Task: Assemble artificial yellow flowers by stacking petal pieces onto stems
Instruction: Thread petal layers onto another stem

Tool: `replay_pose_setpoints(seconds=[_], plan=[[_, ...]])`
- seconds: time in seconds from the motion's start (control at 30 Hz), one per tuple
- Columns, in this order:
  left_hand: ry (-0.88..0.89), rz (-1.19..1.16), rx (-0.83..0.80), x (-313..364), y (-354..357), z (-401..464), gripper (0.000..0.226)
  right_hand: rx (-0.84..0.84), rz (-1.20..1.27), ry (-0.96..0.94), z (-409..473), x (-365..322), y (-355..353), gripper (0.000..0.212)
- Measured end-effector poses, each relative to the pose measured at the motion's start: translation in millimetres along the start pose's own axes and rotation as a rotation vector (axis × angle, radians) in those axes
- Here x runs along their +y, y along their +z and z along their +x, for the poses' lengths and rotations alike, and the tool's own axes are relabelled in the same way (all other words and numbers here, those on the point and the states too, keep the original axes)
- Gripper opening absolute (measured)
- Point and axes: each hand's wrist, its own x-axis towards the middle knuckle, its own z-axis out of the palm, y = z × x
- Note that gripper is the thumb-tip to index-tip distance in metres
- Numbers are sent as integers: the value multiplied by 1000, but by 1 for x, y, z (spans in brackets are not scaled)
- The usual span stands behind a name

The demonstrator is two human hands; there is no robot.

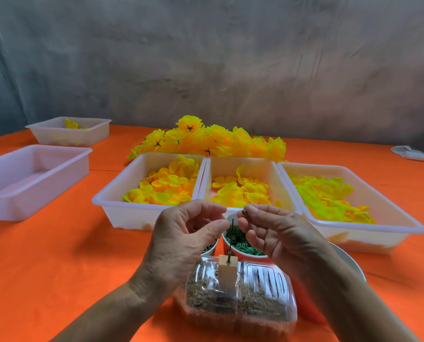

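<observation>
A thin dark stem [231, 239] stands upright in a small wooden block [227, 272] set in a clear sand-filled box [238, 302]. My left hand [181, 240] curls beside the stem's top, thumb and forefinger close to it; whether they touch it I cannot tell. My right hand [275, 233] pinches a tiny dark green piece [244, 212] just right of the stem tip. Three white trays [102, 201] hold loose yellow petal pieces [166, 186]. Finished yellow flowers [211, 141] are heaped behind them.
An orange cup of small green rings [240, 245] sits behind the block, a second cup partly hidden by my left hand. An empty white tray [33, 178] and a nearly empty one [70, 130] stand at the left. A white bowl rim [346, 260] shows under my right wrist.
</observation>
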Motion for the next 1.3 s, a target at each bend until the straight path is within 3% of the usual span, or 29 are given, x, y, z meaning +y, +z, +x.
replay_pose_setpoints(seconds=[0.23, 0.47, 0.63, 0.8, 1.0, 1.17, 1.3], plan=[[8, 22, 3, -5, 5, -18, 26, -44, 30, -21, -13, 0, 3, 8], [27, 25, 112, -2, 14, -16, 23, -48, -104, -94, -16, 0, 6, 13], [11, -9, 94, 1, 21, -13, 27, -42, -148, -156, -14, 2, 10, 21], [-14, 6, 101, -1, 22, -10, 7, -36, -132, -171, -14, 5, 11, 13], [-21, -48, 136, 2, 25, -12, 32, -35, -120, -176, -15, 8, 16, 12], [-46, -82, 148, 0, 24, -11, 13, -21, -155, -183, -16, 9, 19, 14], [-48, -94, 145, 1, 24, -12, 11, -34, -166, -205, -17, 11, 19, 15]])
